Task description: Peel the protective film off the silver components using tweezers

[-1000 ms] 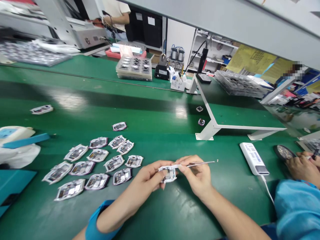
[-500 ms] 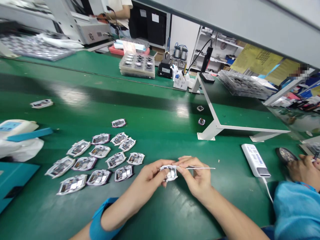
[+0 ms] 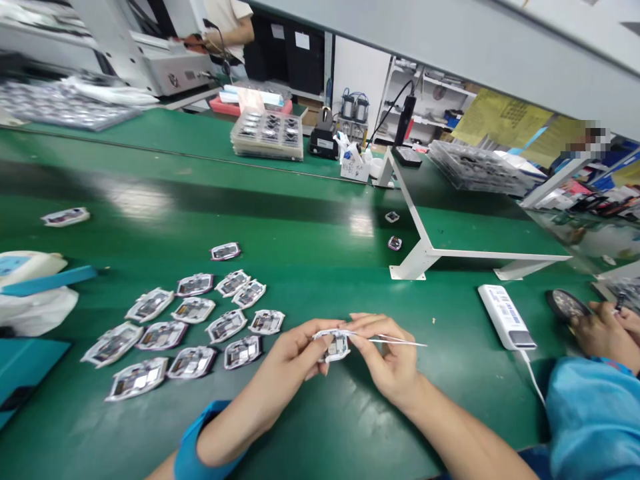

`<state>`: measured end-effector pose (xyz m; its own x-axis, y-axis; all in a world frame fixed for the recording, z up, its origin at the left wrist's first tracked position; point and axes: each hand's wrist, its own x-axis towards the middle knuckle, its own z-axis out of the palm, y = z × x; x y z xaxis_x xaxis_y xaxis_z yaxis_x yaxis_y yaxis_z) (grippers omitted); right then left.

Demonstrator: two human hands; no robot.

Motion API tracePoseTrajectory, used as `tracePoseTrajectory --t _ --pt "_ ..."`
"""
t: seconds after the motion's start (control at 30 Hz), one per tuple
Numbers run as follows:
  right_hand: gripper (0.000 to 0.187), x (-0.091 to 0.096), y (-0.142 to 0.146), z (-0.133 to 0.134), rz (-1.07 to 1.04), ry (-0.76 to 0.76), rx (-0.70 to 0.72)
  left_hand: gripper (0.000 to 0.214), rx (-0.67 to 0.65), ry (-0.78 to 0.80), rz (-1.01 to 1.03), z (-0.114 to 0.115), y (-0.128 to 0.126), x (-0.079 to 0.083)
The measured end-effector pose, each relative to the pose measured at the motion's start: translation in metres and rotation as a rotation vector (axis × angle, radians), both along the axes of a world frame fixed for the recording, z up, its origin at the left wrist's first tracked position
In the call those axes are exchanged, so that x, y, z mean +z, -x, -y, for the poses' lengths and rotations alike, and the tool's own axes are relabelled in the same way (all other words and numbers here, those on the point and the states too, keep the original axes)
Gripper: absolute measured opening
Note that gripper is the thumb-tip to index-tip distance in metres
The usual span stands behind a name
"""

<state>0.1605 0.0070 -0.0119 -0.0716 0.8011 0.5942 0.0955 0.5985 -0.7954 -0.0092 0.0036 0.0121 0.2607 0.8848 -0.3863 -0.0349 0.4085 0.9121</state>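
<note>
I have the white-framed module pinched in the left hand, lower centre, over the green bench. The right hand grips steel tweezers at its edge. Over a dozen similar modules lie spread at lower left; I cannot tell which have been worked.

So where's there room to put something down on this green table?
There's bare green mat between the tweezers in the right hand and the white barcode-labelled box. There's more above the hands, below the white stand's foot. Left of the left hand and its white packet, it's crowded: silver packets lie close together.
</note>
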Motion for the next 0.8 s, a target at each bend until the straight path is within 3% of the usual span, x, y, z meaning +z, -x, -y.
tracePoseTrajectory --t 0.37,0.53,0.8 --pt "0.018 0.0054 -0.0031 0.0001 0.15 -0.147 0.045 0.031 0.09 0.018 0.062 0.0014 -0.0032 0.004" --pt "0.014 0.0036 -0.0021 0.0015 0.02 -0.047 0.048 0.028 0.115 0.025 0.094 0.0 -0.0035 0.0041" --pt "0.012 0.0056 -0.0026 -0.0014 -0.045 -0.015 0.056 0.03 -0.044 -0.102 0.025 0.0009 0.0025 0.0043"
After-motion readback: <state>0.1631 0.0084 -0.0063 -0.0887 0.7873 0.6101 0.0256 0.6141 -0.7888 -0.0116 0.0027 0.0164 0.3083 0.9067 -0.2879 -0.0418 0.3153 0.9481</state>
